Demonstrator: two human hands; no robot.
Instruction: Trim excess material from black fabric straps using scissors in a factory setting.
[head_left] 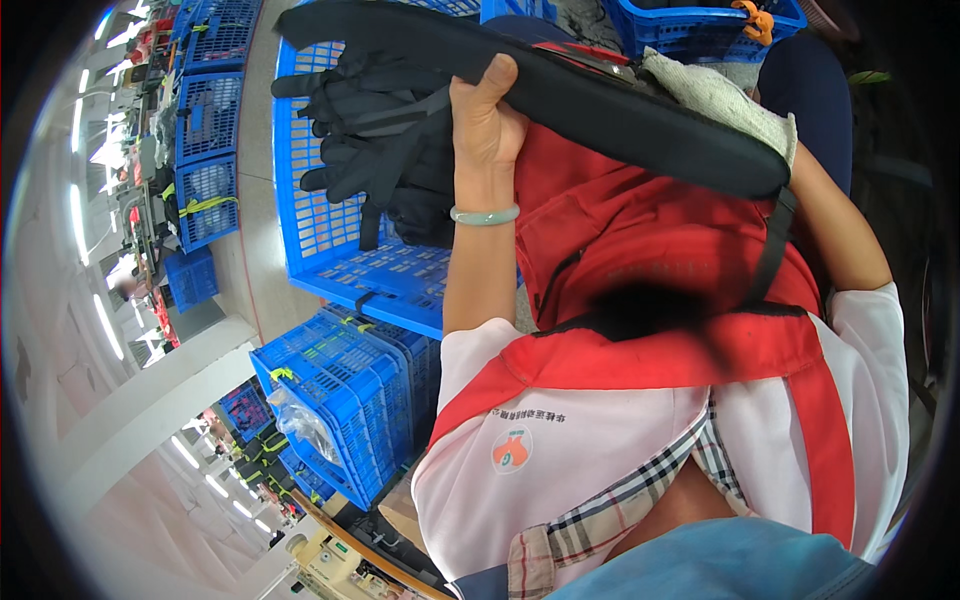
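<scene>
A long, curved black padded strap [620, 115] lies slantwise across my lap, its far-left end over a blue crate. My left hand [488, 112], bare with a pale green bangle at the wrist, is closed around the strap with the thumb on top. A narrow black webbing [772, 245] hangs from the strap's right end. On the strap's far side is my right hand [722, 100] in a whitish knit glove. Its fingers look closed by a small greyish piece [620, 70] that I cannot make out. The strap hides part of this hand.
At my left, the blue crate [310, 265] holds a pile of black straps [390, 140]. Stacked blue crates [345, 400] stand nearer, with more blue crates [208, 120] farther left. Another blue crate [690, 40] with an orange tie is ahead. A red apron [600, 230] covers my lap.
</scene>
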